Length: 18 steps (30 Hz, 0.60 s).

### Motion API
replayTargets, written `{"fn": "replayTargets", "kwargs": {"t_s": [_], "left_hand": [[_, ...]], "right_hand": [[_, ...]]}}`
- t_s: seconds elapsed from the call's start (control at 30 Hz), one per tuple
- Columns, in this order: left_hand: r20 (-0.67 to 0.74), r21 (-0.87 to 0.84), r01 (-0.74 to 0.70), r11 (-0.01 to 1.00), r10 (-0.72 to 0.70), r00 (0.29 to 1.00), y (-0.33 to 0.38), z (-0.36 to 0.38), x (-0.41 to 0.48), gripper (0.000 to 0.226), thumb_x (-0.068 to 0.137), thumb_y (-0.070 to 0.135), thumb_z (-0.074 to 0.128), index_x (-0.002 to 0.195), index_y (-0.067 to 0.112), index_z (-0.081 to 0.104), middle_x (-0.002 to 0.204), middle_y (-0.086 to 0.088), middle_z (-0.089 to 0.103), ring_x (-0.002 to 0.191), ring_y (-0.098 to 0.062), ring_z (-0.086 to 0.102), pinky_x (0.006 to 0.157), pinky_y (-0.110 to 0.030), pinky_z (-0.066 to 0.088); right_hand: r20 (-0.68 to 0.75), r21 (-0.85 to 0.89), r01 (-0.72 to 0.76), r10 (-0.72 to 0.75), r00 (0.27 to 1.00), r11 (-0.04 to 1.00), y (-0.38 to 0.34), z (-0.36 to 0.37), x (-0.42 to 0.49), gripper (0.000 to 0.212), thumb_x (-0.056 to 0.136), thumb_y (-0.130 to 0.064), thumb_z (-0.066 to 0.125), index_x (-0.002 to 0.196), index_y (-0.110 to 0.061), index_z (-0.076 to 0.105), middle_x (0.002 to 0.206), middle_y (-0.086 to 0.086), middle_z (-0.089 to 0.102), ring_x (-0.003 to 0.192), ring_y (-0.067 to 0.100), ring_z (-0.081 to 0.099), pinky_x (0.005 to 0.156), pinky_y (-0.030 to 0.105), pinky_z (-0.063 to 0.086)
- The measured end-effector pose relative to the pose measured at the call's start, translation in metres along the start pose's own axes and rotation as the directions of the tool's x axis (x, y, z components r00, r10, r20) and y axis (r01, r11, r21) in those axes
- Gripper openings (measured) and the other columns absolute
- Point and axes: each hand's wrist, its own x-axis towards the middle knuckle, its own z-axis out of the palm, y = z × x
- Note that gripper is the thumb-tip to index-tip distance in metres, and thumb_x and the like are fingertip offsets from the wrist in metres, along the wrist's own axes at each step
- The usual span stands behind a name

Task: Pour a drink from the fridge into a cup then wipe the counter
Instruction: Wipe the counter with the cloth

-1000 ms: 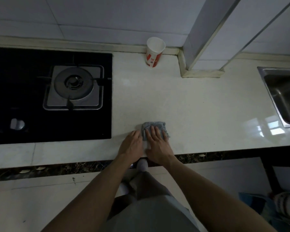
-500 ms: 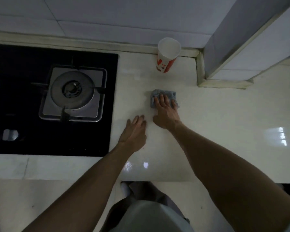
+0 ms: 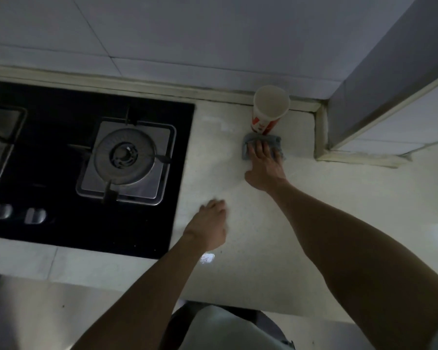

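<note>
Cloth (image 3: pixel 262 145), small and grey-blue, is pressed flat on the desk (image 3: pixel 339 198) under the right hand (image 3: pixel 264 164), fingers spread over it, palm down; nothing is pinched, so the right grip is open and flat on the cloth. Cup (image 3: pixel 269 109), white paper with red print, stands upright directly beyond the cloth, toward the wall, and the cloth's far edge is touching or almost touching the cup's base; which of the two cannot be told. Whether drink is in the cup cannot be seen from this angle. The key relation: the cup lies straight ahead of the right hand along the arm's line, so any further push forward would likely be met by the cup and could tip it. Free desk lies to the left toward the stove (image 3: pixel 127 157) and back toward the body, so a sideways or backward stroke is judged safer. The left hand (image 3: pixel 208 223) is rested on the desk near the stove edge, fingers loosely curled, holding nothing, well apart from the cloth. The right hand is clearly nearer to both cloth and cup. Wiping step is judged in progress.
</note>
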Motion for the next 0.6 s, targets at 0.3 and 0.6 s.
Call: {"fn": "replayTargets", "kwargs": {"t_s": [0.3,0.6], "left_hand": [[0.023,0.131,-0.095,0.987,0.092,0.995,-0.012,-0.003,-0.004,0.053,0.094,0.019,0.048,0.145,0.007,0.038,0.16,-0.01,0.022,0.147,-0.028,0.018,0.118,-0.043,0.025],[0.0,0.025,0.081,0.996,-0.081,0.997,-0.024,-0.009,-0.004,0.069,0.097,0.022,0.045,0.156,0.005,0.012,0.164,-0.011,0.006,0.151,-0.028,0.008,0.122,-0.045,0.017]], "right_hand": [[0.054,-0.008,-0.025,0.025,0.998,1.0,-0.014,-0.003,-0.003,0.089,0.086,-0.037,0.053,0.155,-0.016,0.0,0.163,0.008,-0.006,0.149,0.027,-0.01,0.121,0.047,-0.005],[0.071,-0.031,0.093,-0.091,0.993,0.995,-0.078,0.032,-0.032,0.085,0.094,-0.049,0.042,0.155,-0.016,-0.006,0.162,0.008,-0.015,0.148,0.026,-0.018,0.113,0.043,-0.021]]}}
